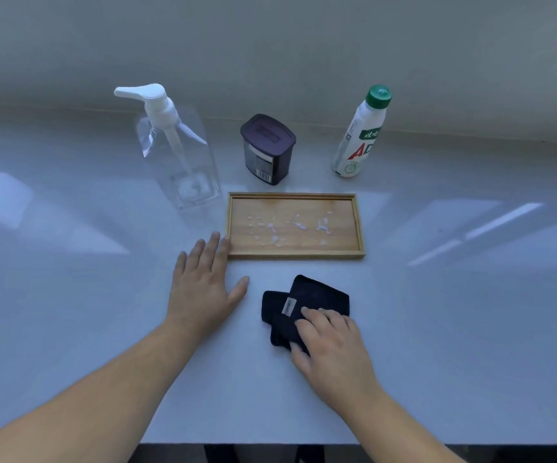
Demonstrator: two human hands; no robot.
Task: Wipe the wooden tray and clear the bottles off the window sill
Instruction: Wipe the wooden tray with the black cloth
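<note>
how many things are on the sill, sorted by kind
bottles: 2, a clear pump bottle and a white bottle with a green cap
dark lidded container: 1
wooden tray: 1
black cloth: 1, under the right hand
total: 5
</note>
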